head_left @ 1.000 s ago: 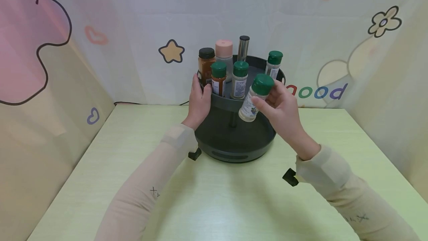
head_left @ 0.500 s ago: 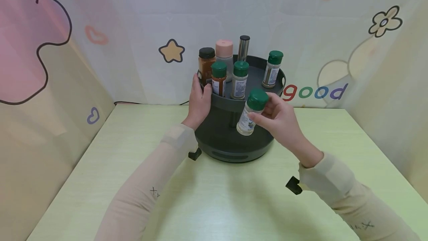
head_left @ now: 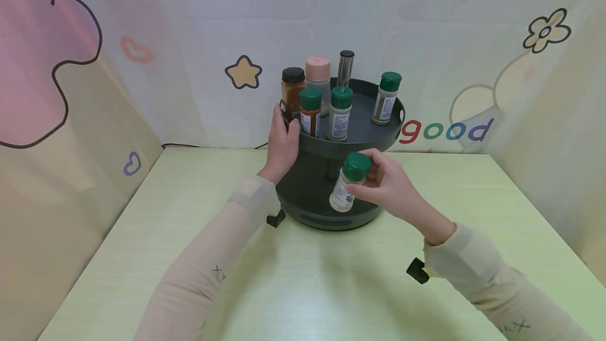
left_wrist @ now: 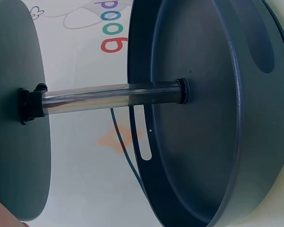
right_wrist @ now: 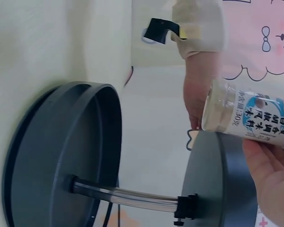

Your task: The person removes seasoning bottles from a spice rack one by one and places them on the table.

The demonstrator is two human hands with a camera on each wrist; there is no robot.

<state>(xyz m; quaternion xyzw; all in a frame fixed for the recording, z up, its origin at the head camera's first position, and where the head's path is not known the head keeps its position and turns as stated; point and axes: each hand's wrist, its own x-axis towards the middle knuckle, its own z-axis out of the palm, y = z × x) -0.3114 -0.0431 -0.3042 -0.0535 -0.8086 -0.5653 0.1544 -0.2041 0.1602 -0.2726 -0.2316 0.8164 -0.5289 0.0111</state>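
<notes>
My right hand (head_left: 390,186) pinches a seasoning jar (head_left: 344,188) with a green cap, tilted in front of the gap between the tiers of a dark grey two-tier rack (head_left: 333,217). Its printed label shows in the right wrist view, where the jar (right_wrist: 255,113) lies between thumb and fingers. My left hand (head_left: 282,143) grips the left side of the upper tier, thumb towards the front; some fingers are hidden. The lower tier (left_wrist: 194,132) holds nothing that I can see in the left wrist view, and a metal post (left_wrist: 111,97) joins the tiers.
The upper tier carries a red-filled jar (head_left: 310,114), a clear green-capped jar (head_left: 339,117), another green-capped jar (head_left: 384,101), a black-capped brown jar (head_left: 292,93), a pink-capped bottle (head_left: 318,75) and a metal cylinder (head_left: 345,70). Behind the table (head_left: 303,288) hangs a printed curtain (head_left: 189,57).
My right hand has carried the jar down and slightly left, from in front of the upper tier to the level of the lower one. The left hand stays where it was.
</notes>
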